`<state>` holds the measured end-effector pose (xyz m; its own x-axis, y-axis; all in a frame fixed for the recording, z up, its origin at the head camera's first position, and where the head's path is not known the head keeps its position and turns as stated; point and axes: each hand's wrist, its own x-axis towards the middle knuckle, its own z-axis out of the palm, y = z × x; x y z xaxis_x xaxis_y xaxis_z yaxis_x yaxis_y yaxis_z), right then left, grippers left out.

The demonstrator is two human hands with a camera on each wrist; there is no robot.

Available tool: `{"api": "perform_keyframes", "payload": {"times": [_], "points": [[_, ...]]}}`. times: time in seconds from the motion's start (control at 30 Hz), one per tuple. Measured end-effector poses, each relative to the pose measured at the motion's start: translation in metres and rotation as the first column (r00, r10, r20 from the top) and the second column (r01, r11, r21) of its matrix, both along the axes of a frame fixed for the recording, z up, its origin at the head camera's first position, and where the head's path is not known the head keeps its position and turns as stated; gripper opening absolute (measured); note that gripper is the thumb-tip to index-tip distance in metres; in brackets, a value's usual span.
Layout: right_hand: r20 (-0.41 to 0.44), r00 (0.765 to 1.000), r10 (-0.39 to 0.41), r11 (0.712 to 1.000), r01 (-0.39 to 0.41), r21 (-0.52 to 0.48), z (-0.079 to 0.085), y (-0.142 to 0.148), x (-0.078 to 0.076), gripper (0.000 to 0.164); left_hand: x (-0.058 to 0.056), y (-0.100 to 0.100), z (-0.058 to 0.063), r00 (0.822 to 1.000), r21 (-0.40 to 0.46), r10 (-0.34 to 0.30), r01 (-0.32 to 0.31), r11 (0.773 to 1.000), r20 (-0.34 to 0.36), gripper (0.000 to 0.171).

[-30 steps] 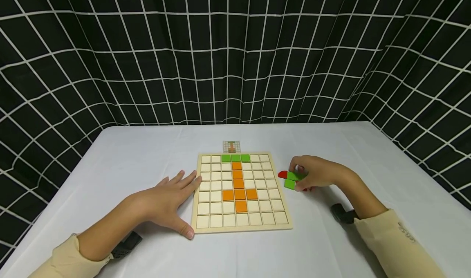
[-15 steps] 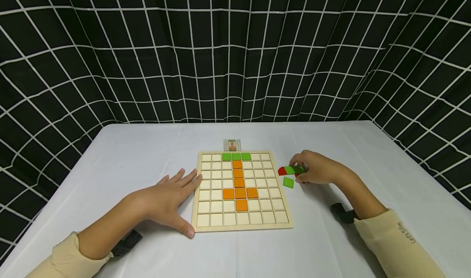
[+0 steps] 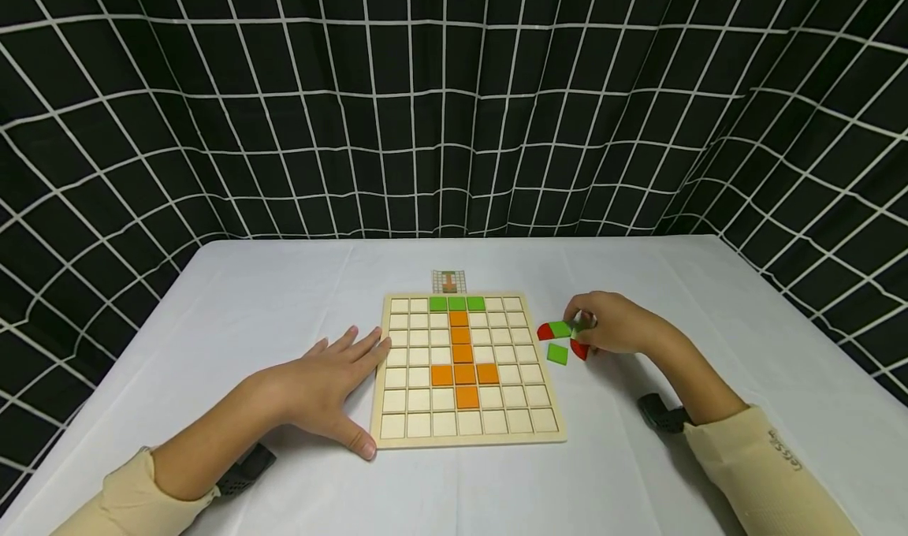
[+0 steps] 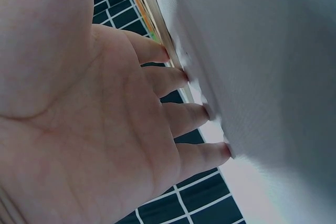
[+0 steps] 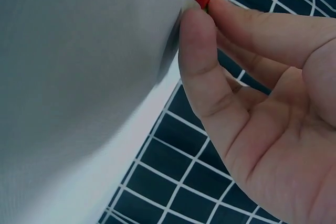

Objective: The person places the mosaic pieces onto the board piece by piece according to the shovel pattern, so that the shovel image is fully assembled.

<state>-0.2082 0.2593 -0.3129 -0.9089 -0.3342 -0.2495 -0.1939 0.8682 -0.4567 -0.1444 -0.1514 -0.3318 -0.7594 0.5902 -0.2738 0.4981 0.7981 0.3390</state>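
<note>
My left hand (image 3: 319, 394) lies with spread, straight fingers along the left side of a wooden grid board (image 3: 468, 443). Its fingertips touch the board's edge, as the left wrist view also shows. Set into the board are several orange square tiles (image 3: 463, 374) in a cross shape and a row of green tiles (image 3: 457, 303) at the far edge. Right of the board, my right hand (image 3: 620, 323) pinches a green square tile (image 3: 578, 327), mostly hidden by its fingers. A red curved-edge piece (image 3: 578, 349) lies just under those fingertips.
Left of the right hand lie another red rounded piece (image 3: 545, 332), a green tile (image 3: 560, 329) touching it, and a separate green tile (image 3: 557, 354). A small pattern card (image 3: 449, 281) lies behind the board. Black curtains with white grid lines (image 3: 454, 126) surround the white-covered table (image 3: 284, 299).
My right hand has drawn a little to the right, parting its green tile from the red-and-green row. The nearer red piece has come into sight. My left hand stays in place.
</note>
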Motion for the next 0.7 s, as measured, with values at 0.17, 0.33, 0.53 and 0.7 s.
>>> {"api": "perform_keyframes", "payload": {"times": [0.17,0.33,0.53,0.7], "points": [[0.007,1.0,-0.017,1.0,0.017,0.008,0.001,0.0,0.001,0.015,0.001,0.001,0.002,1.0,0.017,-0.003,0.003,1.0,0.008,0.137],[0.012,1.0,-0.014,1.0,0.014,-0.003,0.003,0.002,0.001,0.011,0.001,0.001,0.003,1.0,0.01,-0.003,0.003,1.0,0.007,0.137],[0.012,1.0,0.019,1.0,-0.018,-0.025,0.007,0.006,0.0,0.009,0.0,0.001,0.002,1.0,-0.002,0.003,-0.003,1.0,0.0,0.137],[0.031,0.999,0.034,0.997,-0.032,-0.07,0.01,0.003,0.004,0.013,-0.001,0.001,-0.001,1.0,-0.014,0.003,-0.003,1.0,-0.001,0.137]]}}
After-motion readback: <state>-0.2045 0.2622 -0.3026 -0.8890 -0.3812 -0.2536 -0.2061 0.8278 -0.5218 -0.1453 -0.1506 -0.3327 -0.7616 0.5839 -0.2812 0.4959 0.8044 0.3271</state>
